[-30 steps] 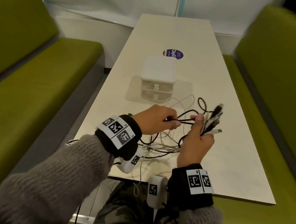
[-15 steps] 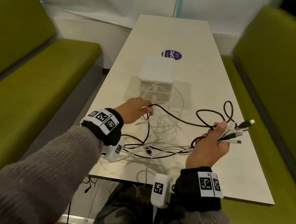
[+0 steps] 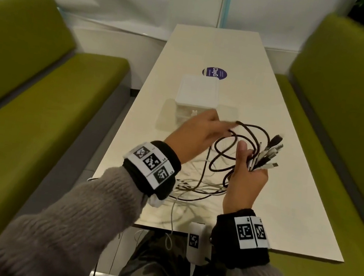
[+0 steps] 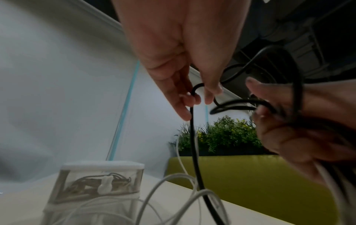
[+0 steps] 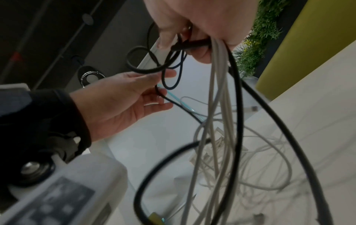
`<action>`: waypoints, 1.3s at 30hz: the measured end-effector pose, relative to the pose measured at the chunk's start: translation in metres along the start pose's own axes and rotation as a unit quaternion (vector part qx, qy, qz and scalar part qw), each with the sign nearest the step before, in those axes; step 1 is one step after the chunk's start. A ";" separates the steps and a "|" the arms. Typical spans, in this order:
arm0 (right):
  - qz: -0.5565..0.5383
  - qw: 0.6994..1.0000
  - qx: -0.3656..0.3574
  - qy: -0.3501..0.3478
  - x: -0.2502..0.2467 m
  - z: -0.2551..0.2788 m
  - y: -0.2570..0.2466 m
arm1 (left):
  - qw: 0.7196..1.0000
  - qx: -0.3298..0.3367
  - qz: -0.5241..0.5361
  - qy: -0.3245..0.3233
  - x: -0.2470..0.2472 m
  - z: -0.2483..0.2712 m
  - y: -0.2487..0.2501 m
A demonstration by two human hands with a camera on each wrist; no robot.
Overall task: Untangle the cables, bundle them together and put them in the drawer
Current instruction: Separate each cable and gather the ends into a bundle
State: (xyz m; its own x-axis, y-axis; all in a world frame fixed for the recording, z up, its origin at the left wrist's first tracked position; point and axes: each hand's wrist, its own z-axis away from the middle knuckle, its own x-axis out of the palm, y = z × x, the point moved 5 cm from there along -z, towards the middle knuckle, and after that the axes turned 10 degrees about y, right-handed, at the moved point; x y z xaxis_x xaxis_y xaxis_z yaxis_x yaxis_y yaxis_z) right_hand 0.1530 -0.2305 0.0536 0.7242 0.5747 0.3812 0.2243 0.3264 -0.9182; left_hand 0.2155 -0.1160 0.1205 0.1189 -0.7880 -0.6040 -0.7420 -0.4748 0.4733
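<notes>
My right hand point(image 3: 248, 158) grips a bunch of black and white cable ends, with the plugs point(image 3: 269, 151) sticking up above the fist. From it a black cable point(image 3: 249, 126) loops out to my left hand point(image 3: 223, 126), which pinches that cable between thumb and fingers point(image 4: 194, 99). Both hands are raised over the table, close together. The white cables point(image 3: 192, 185) trail from the right fist down onto the table in a loose tangle point(image 5: 250, 152). The small white drawer box point(image 3: 197, 95) stands just behind the left hand, its drawers closed point(image 4: 100, 182).
The long white table point(image 3: 260, 210) has a purple round sticker point(image 3: 214, 73) behind the box. Green benches point(image 3: 38, 103) run along both sides. A white cable hangs over the near table edge point(image 3: 171, 222).
My left hand has moved from beside the drawer box back to the right, bringing the black cable to the right hand. The right hand has come left and risen, so the cable loop has tightened.
</notes>
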 end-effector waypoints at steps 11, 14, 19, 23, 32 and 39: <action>0.005 0.997 0.064 -0.043 0.005 -0.001 0.013 | 0.987 0.122 -0.065 -0.081 0.019 0.015 0.006; 0.045 0.997 0.029 -0.055 0.005 -0.005 0.013 | 0.993 0.081 -0.036 -0.084 0.017 0.011 0.001; 0.082 0.995 -0.003 -0.057 0.005 -0.007 0.018 | 0.985 -0.093 0.049 -0.137 0.004 0.010 -0.014; 0.058 0.998 0.010 -0.017 0.002 -0.006 0.022 | 0.976 -0.100 0.004 -0.195 0.003 0.018 -0.025; -0.022 0.992 0.051 0.116 -0.028 -0.027 0.019 | 0.968 -0.184 -0.081 -0.151 -0.022 0.031 -0.079; -0.028 0.995 0.003 0.091 -0.022 -0.017 0.012 | 0.961 -0.223 0.047 -0.156 -0.020 0.016 -0.057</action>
State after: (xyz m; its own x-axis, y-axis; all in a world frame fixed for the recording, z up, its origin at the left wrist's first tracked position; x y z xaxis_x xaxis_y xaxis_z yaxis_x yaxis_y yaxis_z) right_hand 0.1512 -0.2521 0.0325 0.8169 0.4096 0.4062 0.2648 0.3594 -0.8949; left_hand 0.2447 -0.0672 0.0952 -0.1898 -0.7137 -0.6742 -0.3746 -0.5821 0.7216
